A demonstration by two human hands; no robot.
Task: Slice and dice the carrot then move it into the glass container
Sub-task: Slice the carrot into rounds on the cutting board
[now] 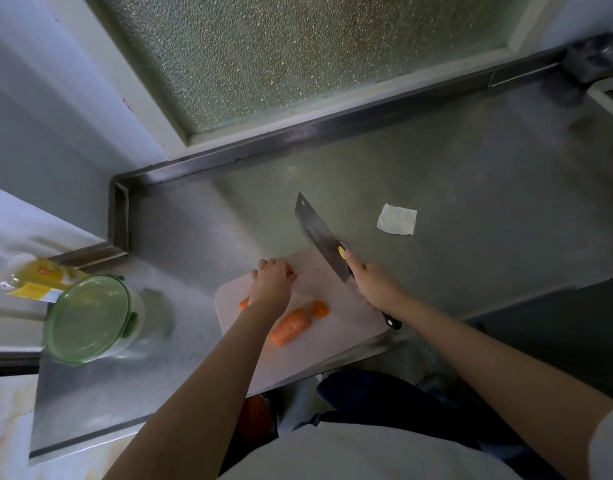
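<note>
Your forearms reach over the near edge of the steel counter (471,202) to the cutting board (332,341), whose near corner appears to overhang that edge; lean hard there and it may tip. Your left hand (270,285) is curled down over a carrot piece (242,302), with orange showing at both sides. Your right hand (374,285) grips the cleaver (318,233), forefinger on the blade, which is held up off the board near those knuckles. A stroke off line would catch them. A carrot chunk (289,327) and a slice (320,309) lie loose on the board nearer you. The glass container (138,336) stands well to the left with its green lid (86,317) on, and no carrot shows inside.
</note>
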